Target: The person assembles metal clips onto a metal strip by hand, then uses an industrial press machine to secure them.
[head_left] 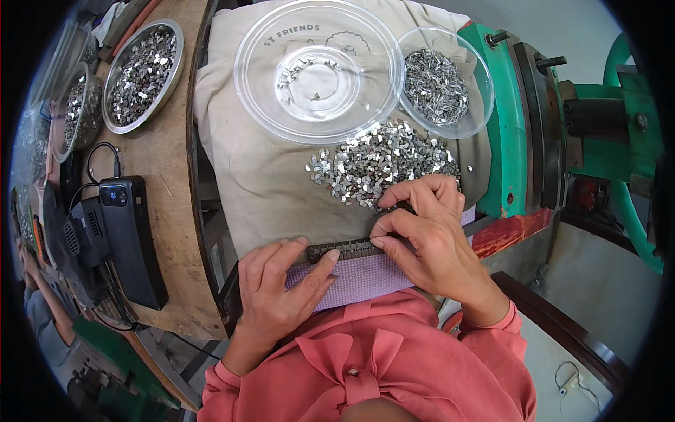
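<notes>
A narrow dark metal bar with a row of slots (351,250) lies along the cushion's near edge, above a purple woven cloth (362,281). My left hand (278,288) steadies the bar's left end between thumb and fingers. At the bar's right end, my right hand (436,243) has thumb and forefinger closed together; anything between them is too small to make out. Its other fingers curl over the near right side of a heap of small shiny metal pieces (387,163). The heap rests on the beige cloth cushion (246,190).
Beyond the heap stand a large clear plastic bowl (256,105) with a few slivers and a smaller clear tub of metal slivers (436,91). Green machinery (506,126) borders the right. On the wooden bench at left are a metal bowl of pieces (144,74) and a black power bank (130,232).
</notes>
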`<action>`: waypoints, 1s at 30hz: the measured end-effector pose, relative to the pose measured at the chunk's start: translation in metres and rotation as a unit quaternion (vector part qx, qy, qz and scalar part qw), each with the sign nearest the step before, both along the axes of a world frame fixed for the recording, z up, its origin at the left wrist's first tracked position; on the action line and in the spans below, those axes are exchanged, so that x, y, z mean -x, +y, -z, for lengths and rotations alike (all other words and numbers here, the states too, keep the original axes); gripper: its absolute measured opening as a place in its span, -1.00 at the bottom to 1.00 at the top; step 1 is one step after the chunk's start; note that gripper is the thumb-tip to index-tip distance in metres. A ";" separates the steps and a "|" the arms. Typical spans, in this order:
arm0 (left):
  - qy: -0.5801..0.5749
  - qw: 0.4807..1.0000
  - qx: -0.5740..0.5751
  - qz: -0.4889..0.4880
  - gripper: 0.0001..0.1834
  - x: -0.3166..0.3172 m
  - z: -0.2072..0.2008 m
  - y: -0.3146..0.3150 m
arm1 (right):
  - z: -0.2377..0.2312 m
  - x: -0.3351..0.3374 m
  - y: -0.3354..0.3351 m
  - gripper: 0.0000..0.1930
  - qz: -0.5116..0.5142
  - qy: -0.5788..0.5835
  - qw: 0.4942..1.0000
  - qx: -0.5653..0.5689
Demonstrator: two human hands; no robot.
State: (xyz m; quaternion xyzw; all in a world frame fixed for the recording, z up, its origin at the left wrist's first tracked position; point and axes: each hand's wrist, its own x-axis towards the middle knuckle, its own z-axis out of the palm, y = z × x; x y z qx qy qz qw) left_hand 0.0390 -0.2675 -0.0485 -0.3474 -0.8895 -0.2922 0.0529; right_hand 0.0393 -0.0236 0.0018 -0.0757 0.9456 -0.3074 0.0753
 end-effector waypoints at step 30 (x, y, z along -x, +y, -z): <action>0.057 0.998 -0.006 0.022 -0.73 0.005 0.002 0.007 | -0.020 0.075 0.065 -0.91 0.112 0.258 0.937 -0.207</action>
